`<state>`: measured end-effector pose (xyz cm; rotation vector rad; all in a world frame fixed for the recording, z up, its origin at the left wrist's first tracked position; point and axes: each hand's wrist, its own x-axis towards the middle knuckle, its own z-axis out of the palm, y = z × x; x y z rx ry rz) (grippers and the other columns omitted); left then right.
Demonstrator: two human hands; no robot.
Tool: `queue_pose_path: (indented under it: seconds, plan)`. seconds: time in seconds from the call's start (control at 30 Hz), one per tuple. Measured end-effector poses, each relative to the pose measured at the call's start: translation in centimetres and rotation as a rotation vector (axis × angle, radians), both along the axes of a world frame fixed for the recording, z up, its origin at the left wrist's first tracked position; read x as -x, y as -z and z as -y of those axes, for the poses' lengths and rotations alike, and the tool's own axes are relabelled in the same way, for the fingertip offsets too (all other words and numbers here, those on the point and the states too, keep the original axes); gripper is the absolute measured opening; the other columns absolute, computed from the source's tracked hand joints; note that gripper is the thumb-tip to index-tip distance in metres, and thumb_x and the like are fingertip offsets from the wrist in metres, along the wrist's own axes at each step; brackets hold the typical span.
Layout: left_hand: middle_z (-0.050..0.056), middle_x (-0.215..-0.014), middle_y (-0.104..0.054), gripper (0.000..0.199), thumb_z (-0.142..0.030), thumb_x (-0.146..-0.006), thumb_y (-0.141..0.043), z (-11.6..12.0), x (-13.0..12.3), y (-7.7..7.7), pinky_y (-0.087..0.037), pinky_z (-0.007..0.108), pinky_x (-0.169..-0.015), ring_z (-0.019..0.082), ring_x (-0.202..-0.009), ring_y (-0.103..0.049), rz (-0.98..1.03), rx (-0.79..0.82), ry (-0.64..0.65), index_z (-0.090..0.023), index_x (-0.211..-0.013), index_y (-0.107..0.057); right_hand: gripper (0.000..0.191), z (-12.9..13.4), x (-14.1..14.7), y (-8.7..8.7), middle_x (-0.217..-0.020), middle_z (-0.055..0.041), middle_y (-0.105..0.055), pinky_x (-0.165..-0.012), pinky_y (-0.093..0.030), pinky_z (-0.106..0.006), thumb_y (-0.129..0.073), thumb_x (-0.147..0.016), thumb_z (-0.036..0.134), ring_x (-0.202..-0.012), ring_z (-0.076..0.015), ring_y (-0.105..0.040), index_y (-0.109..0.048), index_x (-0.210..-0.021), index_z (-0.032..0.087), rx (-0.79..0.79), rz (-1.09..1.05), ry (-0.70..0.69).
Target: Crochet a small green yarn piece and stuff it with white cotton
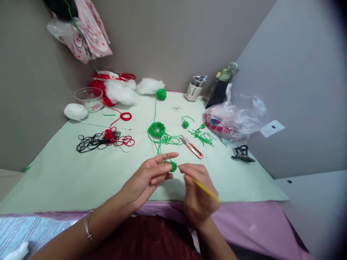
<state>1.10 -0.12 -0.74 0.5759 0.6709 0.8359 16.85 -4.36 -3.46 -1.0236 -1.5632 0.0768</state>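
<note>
My left hand (148, 175) pinches a small green crochet piece (173, 166) between thumb and fingers, its index finger stretched out with green yarn running over it. In my right hand (199, 186) is a crochet hook (207, 189) with a yellow handle, held like a pen. Its tip meets the right side of the green piece. Beyond my hands lies a loose coil of green yarn (156, 129), with strands trailing down toward my left hand. Thread snips (192, 147) with orange handles rest right of the coil.
A small green ball (185, 124) and green yarn scraps (203, 136) lie to the right, near a plastic bag (233, 117) and black claw clip (243, 154). Tangled black yarn (93, 142), red yarn (125, 116), white stuffing (120, 92) and a clear tub (93, 101) occupy the left.
</note>
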Motion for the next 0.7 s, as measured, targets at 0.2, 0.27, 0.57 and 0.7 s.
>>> queue_pose_path:
  seconds: [0.2,0.27,0.57,0.7]
  plan:
    - [0.001,-0.09,-0.069,0.033,-0.025,-0.08,-0.086,0.2,0.0,-0.5,-0.049,0.027,-0.091,0.01,-0.08,-0.059,-0.028,-0.128,-0.022,-0.023,-0.113,-0.083,0.019,-0.6,0.1,-1.7,-0.088,-0.0023,-0.074,-0.068,-0.058,-0.03,-0.058,-0.103,0.018,-0.074,-0.0155,-0.068,-0.076,-0.098,0.024,0.219,-0.414,-0.129]
    - [0.003,-0.096,-0.071,0.034,-0.026,-0.08,-0.087,0.5,-0.3,-0.5,-0.048,0.026,-0.091,0.014,-0.093,-0.062,-0.061,-0.182,-0.043,-0.025,-0.114,-0.083,0.019,-0.6,0.3,-1.7,-0.091,-0.0031,-0.076,-0.07,-0.059,-0.031,-0.059,-0.102,0.016,-0.078,-0.0165,-0.071,-0.076,-0.1,0.024,0.21,-0.334,-0.115]
    - [-0.007,-0.065,-0.052,0.037,-0.026,-0.079,-0.088,0.0,-0.4,0.0,-0.053,0.027,-0.088,0.003,-0.053,-0.034,0.105,0.068,0.019,-0.017,-0.115,-0.083,0.029,-0.2,-0.1,-0.4,-0.099,-0.0059,-0.077,-0.075,-0.062,-0.033,-0.063,-0.098,0.009,-0.089,-0.0188,-0.073,-0.076,-0.116,0.027,0.017,-0.014,0.015]
    - [-0.003,-0.075,-0.061,0.031,-0.022,-0.08,-0.086,0.0,-0.3,-0.2,-0.051,0.032,-0.101,0.007,-0.066,-0.053,0.101,0.019,-0.037,-0.02,-0.111,-0.084,0.021,-0.7,-0.5,-1.0,-0.085,-0.0026,-0.073,-0.065,-0.057,-0.029,-0.056,-0.104,0.018,-0.069,-0.0138,-0.066,-0.076,-0.1,0.023,0.202,-0.441,-0.102]
